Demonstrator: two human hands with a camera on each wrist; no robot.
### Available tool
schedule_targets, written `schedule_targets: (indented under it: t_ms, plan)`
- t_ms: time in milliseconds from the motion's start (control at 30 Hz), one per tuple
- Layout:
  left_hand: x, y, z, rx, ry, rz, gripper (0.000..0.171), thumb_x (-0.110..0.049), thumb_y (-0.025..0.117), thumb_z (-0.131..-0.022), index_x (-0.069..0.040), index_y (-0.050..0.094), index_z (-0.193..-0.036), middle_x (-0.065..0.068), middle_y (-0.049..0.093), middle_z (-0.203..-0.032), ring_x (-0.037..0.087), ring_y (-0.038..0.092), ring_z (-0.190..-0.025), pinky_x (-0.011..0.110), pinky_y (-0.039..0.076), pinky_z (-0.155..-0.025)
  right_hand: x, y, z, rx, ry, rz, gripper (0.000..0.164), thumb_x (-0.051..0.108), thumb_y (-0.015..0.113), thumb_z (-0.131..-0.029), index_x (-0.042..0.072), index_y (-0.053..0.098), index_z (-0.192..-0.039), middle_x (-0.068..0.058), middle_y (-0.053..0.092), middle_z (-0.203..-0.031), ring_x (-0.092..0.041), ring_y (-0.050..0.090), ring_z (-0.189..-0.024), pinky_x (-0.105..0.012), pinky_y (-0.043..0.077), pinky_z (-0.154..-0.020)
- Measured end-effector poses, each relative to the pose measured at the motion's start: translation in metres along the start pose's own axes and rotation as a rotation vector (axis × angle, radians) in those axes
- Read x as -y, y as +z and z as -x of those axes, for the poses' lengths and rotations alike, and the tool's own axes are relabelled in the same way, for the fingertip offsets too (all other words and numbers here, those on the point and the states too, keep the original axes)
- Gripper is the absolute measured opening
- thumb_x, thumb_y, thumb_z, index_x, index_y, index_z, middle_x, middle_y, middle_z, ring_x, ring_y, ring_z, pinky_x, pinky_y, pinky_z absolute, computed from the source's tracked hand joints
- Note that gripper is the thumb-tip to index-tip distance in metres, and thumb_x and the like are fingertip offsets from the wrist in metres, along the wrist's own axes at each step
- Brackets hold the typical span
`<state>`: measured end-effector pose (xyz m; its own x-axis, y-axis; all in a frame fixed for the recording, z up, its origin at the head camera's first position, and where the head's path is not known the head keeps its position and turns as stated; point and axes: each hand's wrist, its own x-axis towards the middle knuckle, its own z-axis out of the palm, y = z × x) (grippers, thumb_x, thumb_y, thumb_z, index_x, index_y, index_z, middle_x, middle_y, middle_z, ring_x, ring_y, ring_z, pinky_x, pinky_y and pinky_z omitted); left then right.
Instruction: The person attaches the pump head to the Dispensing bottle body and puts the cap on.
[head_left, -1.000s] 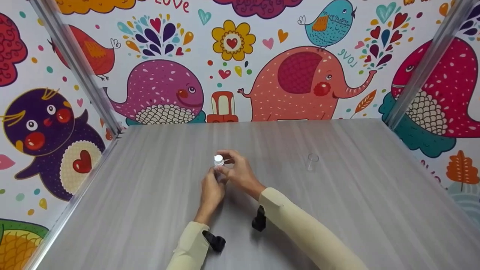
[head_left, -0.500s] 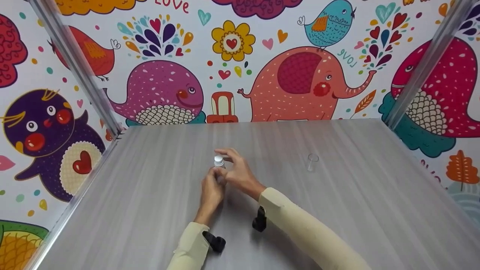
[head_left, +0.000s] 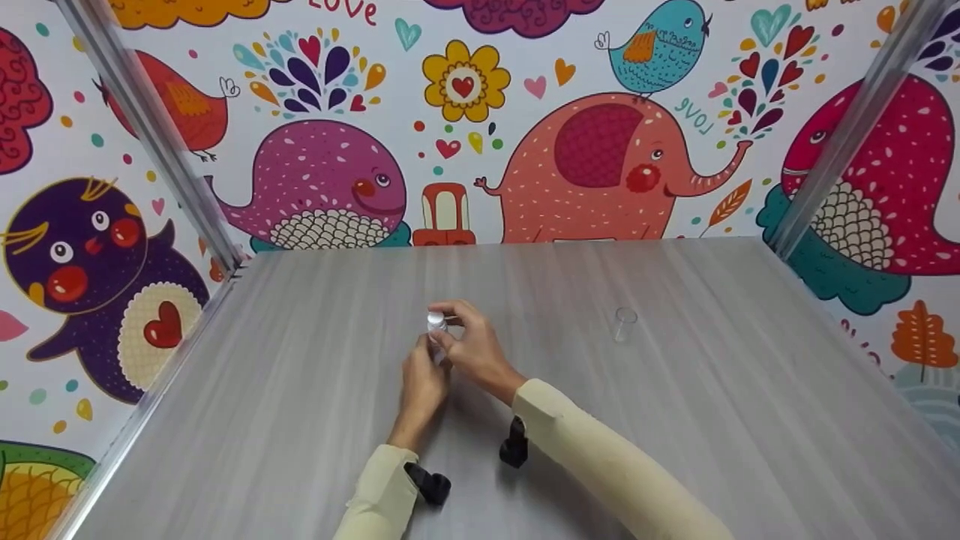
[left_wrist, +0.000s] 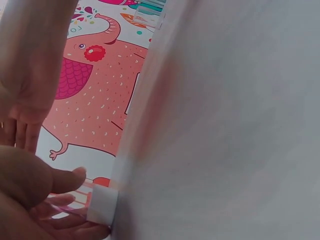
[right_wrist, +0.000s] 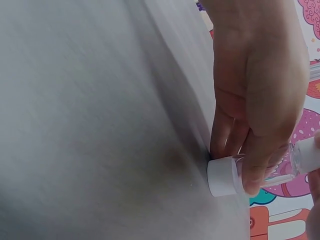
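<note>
A grey streaked table (head_left: pixel 285 390) carries 1 clear, cup-shaped piece (head_left: pixel 624 327).

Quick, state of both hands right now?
Left hand: closed, holding the clear bottle by its body.
Right hand: closed, pinching the white cap at the bottle's top.

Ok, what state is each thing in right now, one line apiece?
Clear bottle: roughly upright, body held.
White cap: on the bottle's upper end; tightness can't be told.
White base: at the bottle's lower end.
Left grip: holding the bottle's body.
Right grip: at the white cap.
Clear cup-like piece: standing apart, untouched.
</note>
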<state>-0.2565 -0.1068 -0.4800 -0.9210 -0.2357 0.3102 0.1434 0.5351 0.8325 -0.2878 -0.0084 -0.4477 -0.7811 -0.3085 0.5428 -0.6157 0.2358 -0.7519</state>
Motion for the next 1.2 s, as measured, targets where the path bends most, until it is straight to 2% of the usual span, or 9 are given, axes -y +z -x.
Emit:
schedule_targets:
  t_ms: [167,300,467,533,667,767,933,1100,1200]
  plan:
    - [0.000,0.001,0.000,-0.013,0.016,0.005,0.021,0.003,0.064,-0.079,0.002,0.056,-0.098,0.020,0.066,-0.095,0.034,0.063,-0.090,0.046,0.048,-0.076,-0.001,0.000,0.000,0.006,0.023,-0.006,0.035,0.003,0.065,-0.082,0.009,0.057,-0.115,-0.003,0.060,-0.109,-0.015,0.058,-0.101,-0.036,0.048,-0.088]
    - [-0.001,0.001,0.001,-0.008,0.000,0.012,0.022,0.004,0.064,-0.078,0.002,0.057,-0.099,0.021,0.066,-0.095,0.034,0.063,-0.090,0.046,0.048,-0.077,-0.004,-0.001,0.000,0.004,0.033,0.005,0.037,0.006,0.068,-0.080,0.009,0.057,-0.115,-0.002,0.060,-0.108,-0.014,0.058,-0.100,-0.041,0.048,-0.088]
    - [-0.001,0.000,0.002,-0.003,-0.028,0.013,0.026,0.005,0.065,-0.076,0.000,0.057,-0.100,0.019,0.067,-0.096,0.033,0.063,-0.091,0.046,0.048,-0.078,-0.005,-0.004,0.000,-0.009,0.046,0.047,0.042,0.016,0.073,-0.076,0.012,0.057,-0.115,-0.001,0.059,-0.108,-0.015,0.057,-0.100,-0.037,0.048,-0.088]
    - [-0.001,0.000,0.002,-0.002,-0.025,0.017,0.028,0.004,0.065,-0.076,0.000,0.057,-0.103,0.019,0.067,-0.096,0.032,0.063,-0.090,0.046,0.048,-0.078,-0.002,-0.006,0.000,-0.015,0.040,0.052,0.043,0.017,0.074,-0.076,0.011,0.057,-0.115,-0.005,0.059,-0.108,-0.019,0.057,-0.101,-0.037,0.047,-0.088]
    - [0.000,-0.001,0.002,0.007,-0.017,0.019,0.028,-0.001,0.066,-0.078,0.000,0.056,-0.105,0.019,0.066,-0.093,0.029,0.061,-0.085,0.045,0.048,-0.075,0.016,-0.013,0.001,-0.009,0.028,-0.023,0.040,0.011,0.071,-0.079,0.000,0.056,-0.115,-0.017,0.058,-0.111,-0.031,0.056,-0.103,-0.047,0.045,-0.090]
    - [-0.001,-0.002,0.002,0.014,-0.028,0.008,0.027,-0.004,0.066,-0.080,0.001,0.056,-0.104,0.018,0.065,-0.093,0.030,0.061,-0.085,0.045,0.047,-0.074,0.030,-0.018,0.003,0.015,0.052,-0.090,0.036,0.007,0.064,-0.083,-0.006,0.055,-0.115,-0.022,0.057,-0.112,-0.035,0.056,-0.104,-0.054,0.042,-0.091]
    - [-0.001,-0.003,0.002,0.018,-0.039,-0.015,0.026,-0.003,0.065,-0.080,0.002,0.056,-0.103,0.020,0.065,-0.097,0.033,0.062,-0.090,0.046,0.047,-0.076,0.034,-0.019,0.005,0.049,0.075,-0.102,0.032,0.004,0.059,-0.086,-0.004,0.055,-0.117,-0.021,0.057,-0.116,-0.032,0.057,-0.107,-0.050,0.042,-0.095]
    - [-0.001,-0.003,0.001,0.023,-0.040,0.001,0.024,0.000,0.063,-0.080,0.001,0.056,-0.103,0.020,0.065,-0.094,0.033,0.061,-0.086,0.046,0.046,-0.073,0.032,-0.016,0.005,0.050,0.025,-0.069,0.032,0.000,0.059,-0.084,0.001,0.057,-0.116,-0.020,0.058,-0.116,-0.031,0.058,-0.106,-0.045,0.044,-0.094]
    - [-0.002,-0.003,0.001,0.024,-0.035,0.003,0.024,0.000,0.062,-0.081,0.001,0.056,-0.103,0.020,0.066,-0.095,0.033,0.061,-0.086,0.046,0.046,-0.072,0.030,-0.015,0.004,0.029,0.002,-0.051,0.030,-0.002,0.059,-0.084,-0.001,0.058,-0.114,-0.021,0.059,-0.112,-0.032,0.059,-0.104,-0.047,0.045,-0.091]
